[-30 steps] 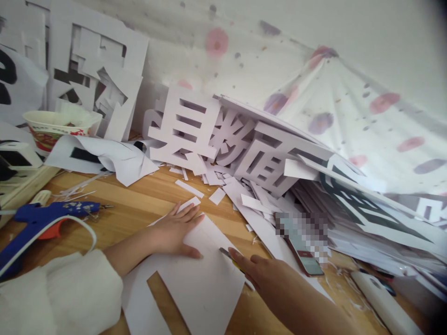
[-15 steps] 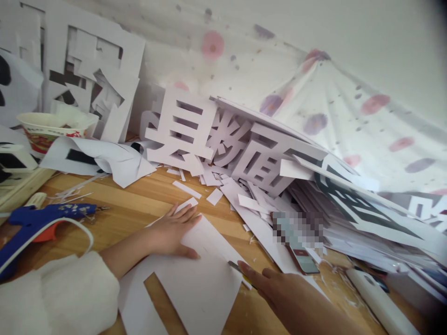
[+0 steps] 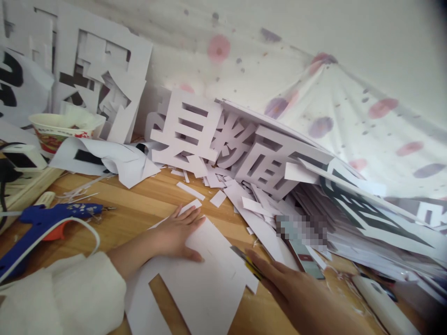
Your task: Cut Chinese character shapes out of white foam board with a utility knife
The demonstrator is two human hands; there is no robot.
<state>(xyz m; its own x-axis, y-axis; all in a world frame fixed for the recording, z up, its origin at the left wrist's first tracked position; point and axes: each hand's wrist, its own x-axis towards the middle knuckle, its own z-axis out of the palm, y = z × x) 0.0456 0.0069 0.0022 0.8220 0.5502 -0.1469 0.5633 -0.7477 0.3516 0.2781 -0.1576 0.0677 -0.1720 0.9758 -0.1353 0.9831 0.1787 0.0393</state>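
A white foam board sheet (image 3: 206, 288) with a slot cut into it lies on the wooden table. My left hand (image 3: 178, 232) rests flat on its upper part, fingers spread and empty. My right hand (image 3: 282, 284) is closed round a yellow utility knife (image 3: 252, 264). The knife's blade is at the right edge of the sheet; whether it touches is hard to tell. Beneath the knife, a narrow strip of board juts out beside that edge.
At left lie a blue glue gun (image 3: 61, 216) and a paper bowl (image 3: 57, 132). Cut-out white characters (image 3: 186, 130) lean at the back, with board scraps (image 3: 190, 190) before them. A phone (image 3: 307, 260) and stacked sheets (image 3: 345, 237) are at right. A white device (image 3: 384, 302) lies front right.
My right hand and the knife have moved slightly up along the sheet's right edge, and more of the knife's yellow body shows. The whole view has shifted a little; my left hand stays on the board.
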